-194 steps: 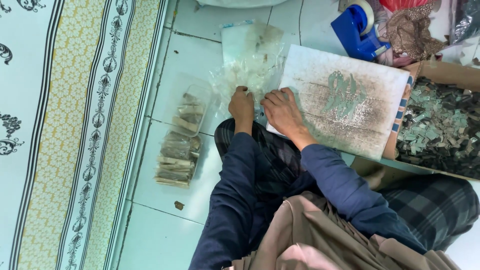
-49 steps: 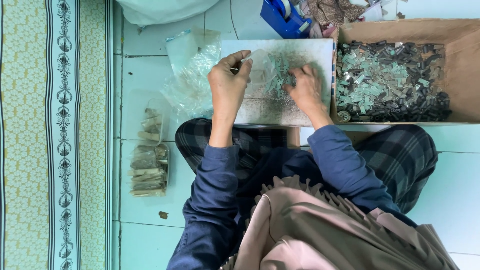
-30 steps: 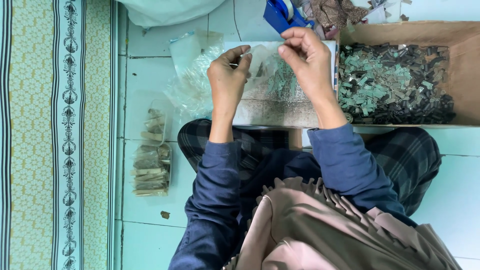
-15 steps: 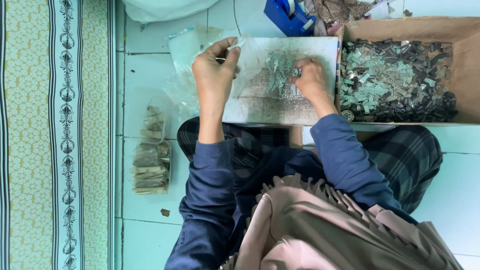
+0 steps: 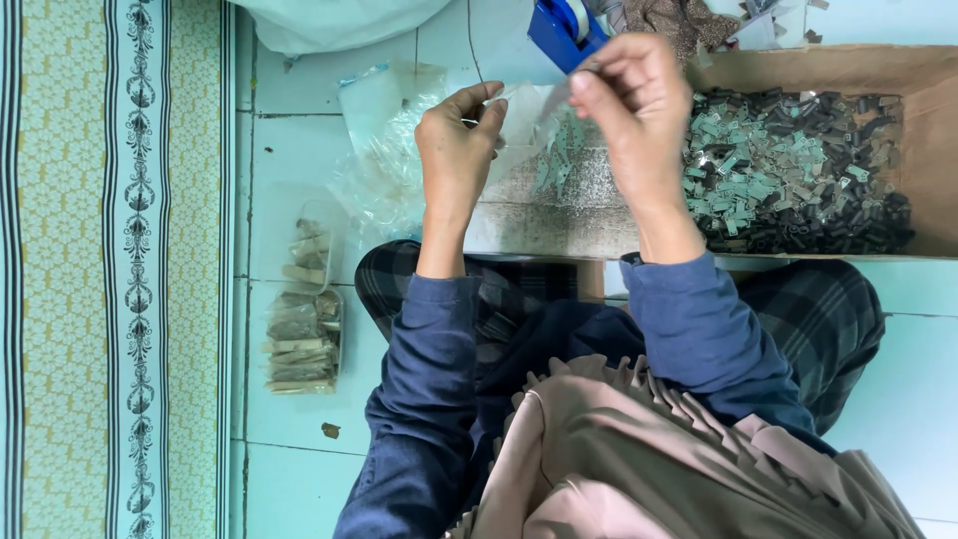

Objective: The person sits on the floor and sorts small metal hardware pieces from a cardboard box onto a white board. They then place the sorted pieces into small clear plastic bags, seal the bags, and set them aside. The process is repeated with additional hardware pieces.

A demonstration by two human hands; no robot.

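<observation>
Left hand (image 5: pixel 457 150) raised over the board, thumb and fingers pinching one edge of a small clear plastic bag (image 5: pixel 519 125). Right hand (image 5: pixel 629 110) also up, fingertips closed on the bag's opposite edge, so the bag hangs stretched between the two hands, just above the board. Whether anything sits inside the bag cannot be told; it is too clear and small to read.

Change from half a second ago: the right hand was then flat down on the board among the small pieces, and the left hand alone held the bag edge. Now the right hand has lifted and met the left at the bag. Judged: a pick-up from the board has ended and the bag is being held open or filled.

Beneath both hands: grey speckled board (image 5: pixel 559 205) resting across the lap, with a scatter of pale green small parts (image 5: pixel 559 160) under the bag.

Right of the right hand: open cardboard box (image 5: pixel 928 130) full of dark and green small parts (image 5: pixel 798 170).

Beyond the right hand: blue tape dispenser (image 5: pixel 559 30).

Left of the left hand: loose heap of clear empty bags (image 5: pixel 384 165) on the tiled floor; further left and nearer the body, a row of filled packets (image 5: pixel 299 319); then a patterned mat (image 5: pixel 110 269)
</observation>
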